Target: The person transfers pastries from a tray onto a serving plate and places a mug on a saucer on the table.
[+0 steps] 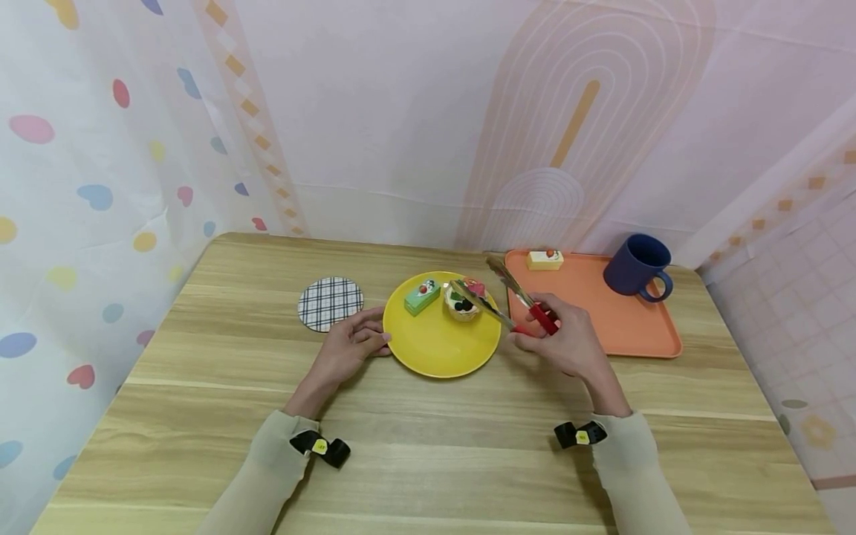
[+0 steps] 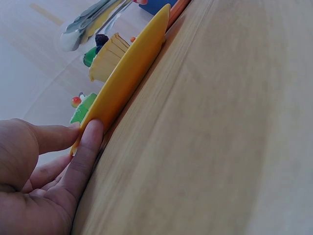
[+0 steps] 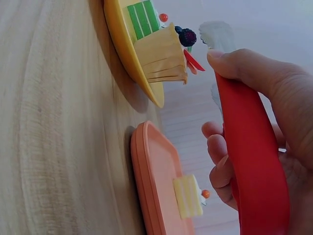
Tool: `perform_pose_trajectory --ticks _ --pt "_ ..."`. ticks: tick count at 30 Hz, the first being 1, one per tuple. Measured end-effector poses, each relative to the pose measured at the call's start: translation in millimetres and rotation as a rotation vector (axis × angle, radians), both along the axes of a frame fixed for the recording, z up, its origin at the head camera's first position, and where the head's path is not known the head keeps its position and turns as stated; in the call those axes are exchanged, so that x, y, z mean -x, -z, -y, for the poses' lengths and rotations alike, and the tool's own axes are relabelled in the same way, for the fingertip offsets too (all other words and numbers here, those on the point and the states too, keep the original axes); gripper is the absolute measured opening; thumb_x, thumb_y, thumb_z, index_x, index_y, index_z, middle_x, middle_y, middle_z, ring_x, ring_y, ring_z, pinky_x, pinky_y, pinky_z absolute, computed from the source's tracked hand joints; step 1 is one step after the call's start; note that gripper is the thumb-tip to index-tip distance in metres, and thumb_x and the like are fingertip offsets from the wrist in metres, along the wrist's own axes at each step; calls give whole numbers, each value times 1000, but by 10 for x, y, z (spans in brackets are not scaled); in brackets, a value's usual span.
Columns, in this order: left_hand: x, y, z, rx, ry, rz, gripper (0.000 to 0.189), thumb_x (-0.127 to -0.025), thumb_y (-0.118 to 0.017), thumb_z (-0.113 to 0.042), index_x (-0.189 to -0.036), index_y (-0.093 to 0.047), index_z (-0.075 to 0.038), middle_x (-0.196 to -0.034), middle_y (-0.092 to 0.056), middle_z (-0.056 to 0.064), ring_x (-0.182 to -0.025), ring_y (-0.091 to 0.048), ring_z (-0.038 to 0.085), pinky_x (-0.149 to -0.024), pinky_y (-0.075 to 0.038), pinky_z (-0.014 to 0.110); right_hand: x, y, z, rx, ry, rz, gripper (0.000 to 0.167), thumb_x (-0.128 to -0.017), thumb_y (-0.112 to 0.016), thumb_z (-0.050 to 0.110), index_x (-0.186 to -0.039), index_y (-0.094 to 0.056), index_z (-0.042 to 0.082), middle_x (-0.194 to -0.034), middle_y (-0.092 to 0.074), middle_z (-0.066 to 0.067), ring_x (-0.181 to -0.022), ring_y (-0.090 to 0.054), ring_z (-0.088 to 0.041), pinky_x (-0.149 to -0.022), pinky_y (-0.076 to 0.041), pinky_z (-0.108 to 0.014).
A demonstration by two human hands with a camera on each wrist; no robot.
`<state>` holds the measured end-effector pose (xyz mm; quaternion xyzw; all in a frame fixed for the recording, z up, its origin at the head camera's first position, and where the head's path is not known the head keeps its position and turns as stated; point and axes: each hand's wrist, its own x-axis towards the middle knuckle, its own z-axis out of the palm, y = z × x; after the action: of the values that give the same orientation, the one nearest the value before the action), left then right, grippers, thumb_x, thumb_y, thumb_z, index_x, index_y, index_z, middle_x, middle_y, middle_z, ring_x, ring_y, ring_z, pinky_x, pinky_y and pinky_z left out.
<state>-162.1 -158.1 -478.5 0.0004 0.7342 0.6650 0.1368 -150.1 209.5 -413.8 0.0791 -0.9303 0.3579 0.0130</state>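
My left hand (image 1: 348, 345) pinches the left rim of a round yellow plate (image 1: 435, 355), one digit over the edge and another against its outer side in the left wrist view. On the plate sit a green cake slice (image 1: 420, 299) and a fruit tart (image 3: 159, 56) topped with dark berries and red fruit. My right hand (image 1: 565, 338) grips metal tongs with red handles (image 3: 249, 147), right of the plate. The tongs' arms are spread apart; one overlaps the tart in the head view, and the other points up toward the back. Nothing shows between their tips.
An orange tray (image 1: 602, 327) lies at the right, bearing a pale yellow cake slice (image 1: 545, 261) and a dark blue mug (image 1: 630, 269). A round checked coaster (image 1: 324, 303) lies left of the plate. Patterned cloth (image 1: 388, 148) hangs behind the wooden table (image 1: 435, 446).
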Motion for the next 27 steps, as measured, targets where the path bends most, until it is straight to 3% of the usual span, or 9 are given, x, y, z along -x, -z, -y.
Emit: perform_pose_trajectory --ticks 14,27 --pt "9 22 0 3 -5 0 54 -100 -64 -2 -151 -48 -5 -120 -61 19 -92 -70 11 -84 -67 29 9 17 -45 41 114 -91 66 -80 -90 35 -133 -61 8 -101 -71 -12 -79 -56 -23 -56 -46 -23" --pt "8 17 0 5 -5 0 54 -100 -64 -3 -151 -48 -5 -120 -61 19 -93 -70 12 -84 -67 29 20 28 -94 42 201 -68 68 -82 -87 42 -134 -61 7 -104 -71 -12 -81 -60 -22 -62 -50 -23"
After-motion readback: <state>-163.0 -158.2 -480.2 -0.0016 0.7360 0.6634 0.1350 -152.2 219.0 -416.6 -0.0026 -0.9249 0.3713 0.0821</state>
